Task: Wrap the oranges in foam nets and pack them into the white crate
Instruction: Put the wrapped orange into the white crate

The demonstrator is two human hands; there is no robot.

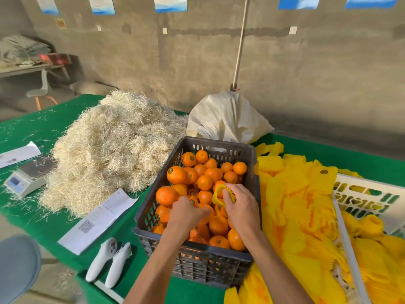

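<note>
The right hand [241,207] grips a yellow foam net [220,194], its fingers curled through the open mouth. Just left, the left hand [186,212] closes on an orange [207,213] among the dark crate [197,257] load. The white crate [368,200] sits well right, beyond loose nets [302,205].

Both hands [219,212] reach among oranges [205,182] in dark crate [219,266].

Dark perforated plastic crate [221,266]; glossy-skinned oranges [175,174]; ribbed yellow foam nets [295,211]; matt green cloth bench cover [43,128]; rough, fibrous straw [114,137]; white plastic crate [361,194].
</note>
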